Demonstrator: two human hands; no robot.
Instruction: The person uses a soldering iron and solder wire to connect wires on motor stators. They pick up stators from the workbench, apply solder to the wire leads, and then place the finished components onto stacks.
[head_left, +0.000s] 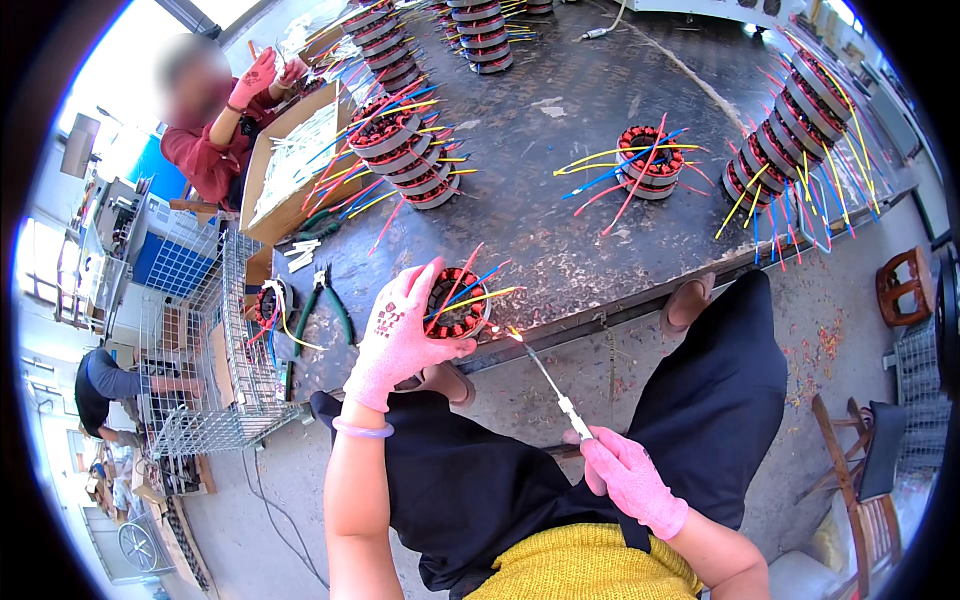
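My left hand (393,335), in a pink glove, grips a motor stator (462,318) at the table's near edge. Red, blue and yellow wires stick out of the stator's top, and its black core shows red-lined slots. In my right hand (630,478), also gloved in pink, is a slim torch (566,402) with a white handle and a thin metal neck. A small orange flame glows at its tip, just right of the stator and apart from the wires. The fingers of my right hand are closed around the handle's lower end.
On the dark metal table (560,250) stand a single stator (651,163) and several stator stacks (800,125). Green-handled pliers (325,305) and another stator (272,305) lie left of my left hand. A carton (262,190) of white tubes sits near a co-worker in red (205,160).
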